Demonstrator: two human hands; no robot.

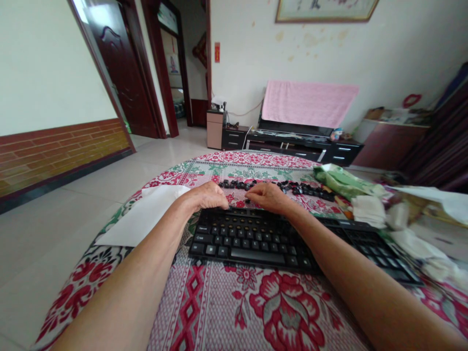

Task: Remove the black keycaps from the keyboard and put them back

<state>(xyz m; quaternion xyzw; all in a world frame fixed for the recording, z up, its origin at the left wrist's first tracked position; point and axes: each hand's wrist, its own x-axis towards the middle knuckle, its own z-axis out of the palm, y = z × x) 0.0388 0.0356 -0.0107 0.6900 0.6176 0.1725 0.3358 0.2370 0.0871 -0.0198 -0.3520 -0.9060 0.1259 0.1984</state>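
Observation:
A black keyboard (256,241) lies on the flowered tablecloth, with lettered keys in its lower rows and bare key sockets in its upper rows. My left hand (209,196) is closed at the keyboard's upper left edge, fingertips pointing down; whatever they hold is hidden. Just above the top edge, my right hand (268,196) pinches a small dark keycap (247,200) between thumb and fingers. Behind both hands runs a line of loose black keycaps (310,190), partly covered by them. My right forearm crosses over the keyboard and hides part of its right half.
White paper (141,219) lies left of the keyboard. On the right are a green cloth or bag (347,181), white tissues (368,210) and other clutter. Beyond the round table (285,317) stands a low black cabinet (234,138), with a pink towel (310,102) over a screen.

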